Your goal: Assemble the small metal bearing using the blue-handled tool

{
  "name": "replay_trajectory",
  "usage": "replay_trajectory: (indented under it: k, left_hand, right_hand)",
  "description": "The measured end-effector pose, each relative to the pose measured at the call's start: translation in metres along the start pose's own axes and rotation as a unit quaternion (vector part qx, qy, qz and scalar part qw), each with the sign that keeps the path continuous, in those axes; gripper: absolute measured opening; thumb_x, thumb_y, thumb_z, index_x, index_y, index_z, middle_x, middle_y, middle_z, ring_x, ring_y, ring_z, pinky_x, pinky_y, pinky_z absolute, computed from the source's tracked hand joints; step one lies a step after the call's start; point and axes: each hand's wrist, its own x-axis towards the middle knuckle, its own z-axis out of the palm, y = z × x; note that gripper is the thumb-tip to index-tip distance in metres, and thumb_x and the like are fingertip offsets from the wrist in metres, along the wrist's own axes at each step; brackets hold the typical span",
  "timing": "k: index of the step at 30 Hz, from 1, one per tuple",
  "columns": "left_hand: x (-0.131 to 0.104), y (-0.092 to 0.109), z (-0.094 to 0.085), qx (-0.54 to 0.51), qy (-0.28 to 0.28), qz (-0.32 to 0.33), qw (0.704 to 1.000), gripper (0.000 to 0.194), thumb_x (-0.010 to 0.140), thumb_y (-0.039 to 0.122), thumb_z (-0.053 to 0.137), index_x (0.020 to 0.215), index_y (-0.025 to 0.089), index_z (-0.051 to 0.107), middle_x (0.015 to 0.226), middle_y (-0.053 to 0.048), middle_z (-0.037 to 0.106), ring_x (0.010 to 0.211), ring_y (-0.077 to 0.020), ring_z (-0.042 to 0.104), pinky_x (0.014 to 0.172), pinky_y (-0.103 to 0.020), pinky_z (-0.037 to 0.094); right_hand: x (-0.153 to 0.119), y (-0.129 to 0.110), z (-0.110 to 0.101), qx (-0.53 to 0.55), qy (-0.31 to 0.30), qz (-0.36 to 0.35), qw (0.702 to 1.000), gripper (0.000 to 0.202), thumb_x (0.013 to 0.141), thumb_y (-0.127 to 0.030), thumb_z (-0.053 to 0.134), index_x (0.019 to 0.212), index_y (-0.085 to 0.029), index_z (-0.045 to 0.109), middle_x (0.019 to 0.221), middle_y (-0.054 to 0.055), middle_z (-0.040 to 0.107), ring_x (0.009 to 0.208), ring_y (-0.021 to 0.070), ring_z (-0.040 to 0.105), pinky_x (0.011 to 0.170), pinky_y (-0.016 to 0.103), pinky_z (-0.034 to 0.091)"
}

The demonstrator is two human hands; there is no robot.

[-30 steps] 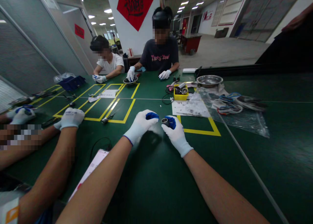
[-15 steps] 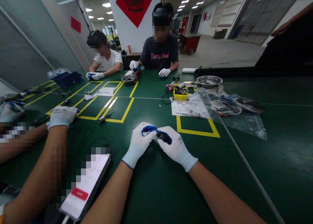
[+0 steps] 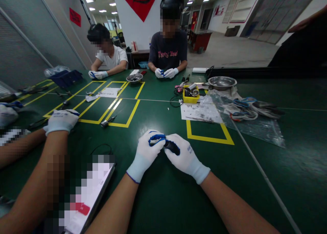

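Note:
Both of my hands wear white gloves with blue palms and meet above the green table point(image 3: 153, 206), near the middle of the view. My right hand point(image 3: 185, 155) is wrapped round a dark cylindrical part point(image 3: 170, 146), which points toward the left hand. The fingers of my left hand point(image 3: 149, 150) are curled together against the end of that part; whatever they pinch is too small and covered to name. The fingertips of the two hands touch or nearly touch.
A phone point(image 3: 89, 196) lies at the lower left, beside a co-worker's gloved hand point(image 3: 61, 119). Ahead are a metal part point(image 3: 104, 123), a yellow bin point(image 3: 191, 98), a paper sheet point(image 3: 201, 113), a steel bowl point(image 3: 222, 82) and gloves on plastic point(image 3: 242, 111). Two people sit opposite.
My left fingers have closed up more, and the dark part's open end is now less visible. The view has shifted slightly. Across the table, a person's two hands have come together.

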Motion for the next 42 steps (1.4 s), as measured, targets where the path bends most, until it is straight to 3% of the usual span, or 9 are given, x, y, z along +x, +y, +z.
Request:
replay_trajectory:
  k: [8, 27, 35, 42]
  left_hand:
    - [0.0017, -0.0017, 0.0011, -0.041, 0.001, -0.039, 0.998, 0.007, 0.077, 0.018, 0.075, 0.084, 0.018, 0.077, 0.093, -0.006, 0.076, 0.09, -0.0222, 0.073, 0.087, -0.035, 0.06]
    - [-0.0032, -0.0005, -0.0071, 0.174, 0.011, 0.094, 0.98, 0.011, 0.086, 0.016, 0.074, 0.096, 0.02, 0.076, 0.101, -0.007, 0.074, 0.099, -0.0241, 0.07, 0.093, -0.041, 0.059]
    - [-0.0049, -0.0022, -0.0038, 0.181, 0.015, 0.111, 0.977, 0.013, 0.086, 0.015, 0.074, 0.098, 0.019, 0.076, 0.103, -0.007, 0.073, 0.1, -0.024, 0.07, 0.094, -0.04, 0.058]
    - [-0.0041, -0.0015, -0.0025, 0.142, 0.017, 0.077, 0.987, 0.012, 0.087, 0.017, 0.074, 0.098, 0.02, 0.076, 0.103, -0.007, 0.074, 0.1, -0.0244, 0.071, 0.095, -0.042, 0.059]
  right_hand:
    - [-0.0007, -0.0005, 0.0002, -0.001, -0.001, 0.0, 1.0, 0.025, 0.085, -0.011, 0.064, 0.106, -0.023, 0.065, 0.104, 0.008, 0.071, 0.097, 0.0249, 0.07, 0.09, 0.042, 0.059]
    - [-0.0032, -0.0016, -0.0004, -0.018, 0.017, 0.022, 0.999, 0.03, 0.087, -0.015, 0.063, 0.117, -0.023, 0.066, 0.107, 0.009, 0.073, 0.102, 0.0265, 0.072, 0.096, 0.045, 0.059]
    - [-0.0029, -0.0007, 0.0006, -0.017, 0.019, -0.001, 1.0, 0.028, 0.087, -0.016, 0.063, 0.114, -0.021, 0.066, 0.107, 0.01, 0.074, 0.103, 0.0272, 0.073, 0.094, 0.044, 0.06]
    - [-0.0027, -0.0033, -0.001, -0.004, 0.006, 0.001, 1.0, 0.028, 0.088, -0.015, 0.063, 0.116, -0.022, 0.066, 0.109, 0.01, 0.074, 0.104, 0.0271, 0.073, 0.096, 0.047, 0.06]
